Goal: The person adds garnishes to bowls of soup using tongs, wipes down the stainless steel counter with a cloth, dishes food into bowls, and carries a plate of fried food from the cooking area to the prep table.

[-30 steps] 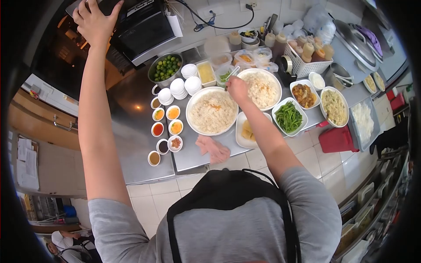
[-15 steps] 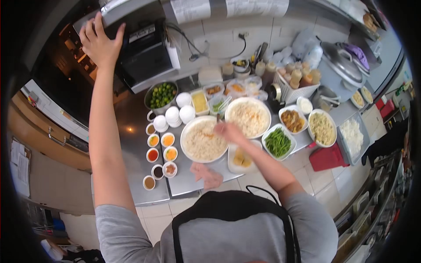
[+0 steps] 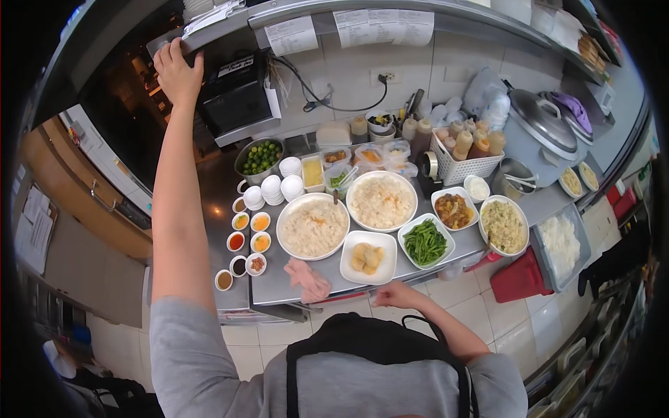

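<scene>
High on the left, my left hand [image 3: 180,73] rests its fingertips against the edge of an overhead shelf [image 3: 209,28], thumb spread apart. My right hand [image 3: 397,295] hangs just off the front of the metal counter, fingers curled in, with no object showing in it. Nearest to it is a square white dish [image 3: 368,258] of pale yellow pieces. Behind that dish sit a large bowl of rice [image 3: 313,226], with a dark handle [image 3: 335,198] at its rim, and a second rice bowl [image 3: 382,201]. A dish of cut greens [image 3: 426,242] lies to the right.
Small sauce cups [image 3: 235,241] and stacked white cups [image 3: 272,187] stand left of the rice. A pink cloth [image 3: 307,281] drapes over the front edge. Green limes [image 3: 260,157] fill a pot. Farther right are a bottle basket [image 3: 468,167], a noodle-like dish [image 3: 504,225] and a red bin [image 3: 519,282].
My right hand has pulled back from over the rice bowl to below the counter's front edge. My left hand stays up at the shelf. The whole view has shifted slightly.
</scene>
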The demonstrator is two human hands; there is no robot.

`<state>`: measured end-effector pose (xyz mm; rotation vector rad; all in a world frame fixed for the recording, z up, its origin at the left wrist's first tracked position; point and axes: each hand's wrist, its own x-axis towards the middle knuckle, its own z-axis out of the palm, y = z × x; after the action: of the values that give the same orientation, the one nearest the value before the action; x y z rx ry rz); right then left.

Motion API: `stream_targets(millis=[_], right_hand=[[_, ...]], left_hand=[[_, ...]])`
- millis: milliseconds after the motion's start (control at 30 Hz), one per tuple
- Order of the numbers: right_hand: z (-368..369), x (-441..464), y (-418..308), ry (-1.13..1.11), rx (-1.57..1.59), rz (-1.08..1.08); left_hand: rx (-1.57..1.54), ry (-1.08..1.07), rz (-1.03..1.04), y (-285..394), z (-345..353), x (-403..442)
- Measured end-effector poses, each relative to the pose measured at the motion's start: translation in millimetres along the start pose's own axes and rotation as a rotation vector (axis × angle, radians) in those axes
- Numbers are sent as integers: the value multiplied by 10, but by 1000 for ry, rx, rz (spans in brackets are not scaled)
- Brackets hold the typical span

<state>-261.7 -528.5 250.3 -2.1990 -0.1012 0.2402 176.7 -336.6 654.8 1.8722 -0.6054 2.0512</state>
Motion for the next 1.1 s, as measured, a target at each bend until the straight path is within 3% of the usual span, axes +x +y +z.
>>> stream_targets(millis=[133, 200, 267, 400, 500, 567, 667, 700, 800, 900, 1000, 1100], right_hand=[[482, -683, 1099, 199, 335, 451], [760, -1063, 1610, 397, 111, 649], [1001, -1391, 1968, 365, -140, 921], [1430, -2132, 2624, 246, -24, 1241], [1539, -2651, 2673, 260, -54, 1303], [1543, -2891, 2615, 603, 9, 1288], [1356, -2957, 2579, 843, 252, 1383], [1469, -3018, 2942, 970, 449, 1355], [1402, -2974, 3132, 1092, 537, 1291], [1302, -2707, 3102, 984, 525, 1324], [1771, -2494, 4056, 831, 627, 1242], [1242, -2322, 3088, 622, 437, 1189]], left_hand=[[-21, 2, -34, 3, 0, 65], [-42, -34, -35, -38, -3, 72], [-49, -50, -45, -62, 5, 71], [-18, -69, -51, -93, 31, 89], [-14, -89, -72, -63, 2, 98], [-26, -88, -81, -69, 7, 106], [-25, -86, -102, -12, -11, 119], [-31, -71, -84, -13, -4, 112], [-36, -70, -72, 29, -33, 88], [-62, -56, -59, 34, -68, 94], [-71, -34, -34, 71, -56, 68], [-90, 58, 4, 96, 7, 30]])
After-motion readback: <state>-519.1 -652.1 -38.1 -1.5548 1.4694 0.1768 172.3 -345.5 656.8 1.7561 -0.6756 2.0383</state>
